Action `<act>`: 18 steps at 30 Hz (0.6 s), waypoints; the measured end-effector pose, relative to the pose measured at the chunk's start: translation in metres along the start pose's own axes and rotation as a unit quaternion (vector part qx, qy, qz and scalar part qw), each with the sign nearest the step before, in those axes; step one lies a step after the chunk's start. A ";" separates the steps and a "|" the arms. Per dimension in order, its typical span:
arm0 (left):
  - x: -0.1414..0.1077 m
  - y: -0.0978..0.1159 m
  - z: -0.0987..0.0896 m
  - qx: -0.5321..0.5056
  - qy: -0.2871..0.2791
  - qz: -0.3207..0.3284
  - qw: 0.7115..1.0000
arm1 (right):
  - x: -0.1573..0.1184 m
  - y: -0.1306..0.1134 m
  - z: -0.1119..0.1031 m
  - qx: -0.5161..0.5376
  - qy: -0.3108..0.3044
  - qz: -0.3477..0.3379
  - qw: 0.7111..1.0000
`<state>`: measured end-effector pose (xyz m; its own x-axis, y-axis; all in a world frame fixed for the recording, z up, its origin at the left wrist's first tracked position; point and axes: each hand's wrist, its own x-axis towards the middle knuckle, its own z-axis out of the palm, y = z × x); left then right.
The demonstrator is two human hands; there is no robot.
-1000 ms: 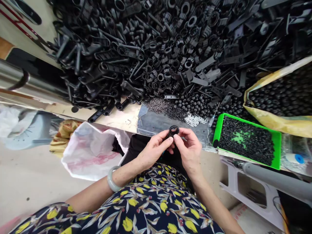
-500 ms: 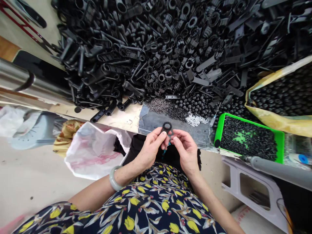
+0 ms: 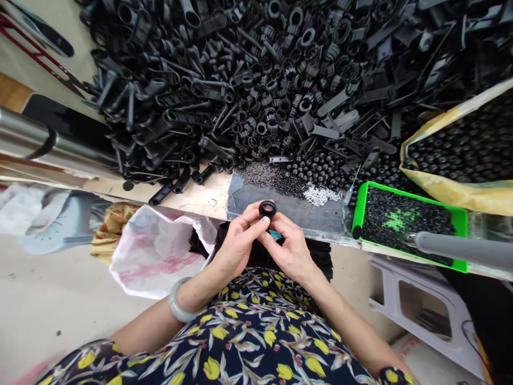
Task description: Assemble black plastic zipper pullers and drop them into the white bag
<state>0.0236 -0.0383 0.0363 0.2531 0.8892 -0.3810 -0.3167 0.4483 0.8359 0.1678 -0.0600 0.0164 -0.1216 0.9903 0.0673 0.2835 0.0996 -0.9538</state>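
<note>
Between finger and thumb, my left hand (image 3: 240, 235) grips a small black part with a round ring (image 3: 267, 209) at its top. My right hand (image 3: 289, 243) comes against the lower right side of that part, its thumb and fingers closed near my left fingertips; what lies between them is too small to make out. Both hands are in front of the table's near edge. Past them lie small white pins (image 3: 318, 194), tiny dark pieces (image 3: 289, 184) and black beads (image 3: 320, 167).
A big heap of black plastic parts (image 3: 208, 85) covers the table. On the right are a green tray (image 3: 362, 206) of small black pieces, a grey tube (image 3: 457, 243) and a yellow-edged bag (image 3: 444, 187) of black balls. A white bag (image 3: 156, 251) hangs at the left.
My right hand has moved left and in against the part. My left hand has shifted slightly left, and the ring is turned to another angle. The view has tilted a little.
</note>
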 end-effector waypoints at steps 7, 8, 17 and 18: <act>0.001 -0.003 -0.010 0.052 -0.006 0.029 0.998 | -0.004 0.002 0.009 0.030 0.012 0.027 0.999; 0.003 -0.006 -0.010 0.036 0.002 0.021 0.999 | -0.005 0.003 0.010 0.039 0.020 0.041 0.998; 0.019 0.000 -0.014 -0.120 -0.003 -0.093 0.988 | -0.011 0.007 0.010 0.324 -0.035 0.155 0.933; 0.019 0.001 -0.014 -0.120 -0.003 -0.095 0.988 | -0.011 0.007 0.010 0.327 -0.025 0.163 0.930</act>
<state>0.0152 -0.0194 0.0237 0.3333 0.7873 -0.5187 -0.4704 0.6157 0.6322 0.1617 -0.0712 0.0057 -0.1802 0.9501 -0.2545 -0.3250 -0.3017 -0.8963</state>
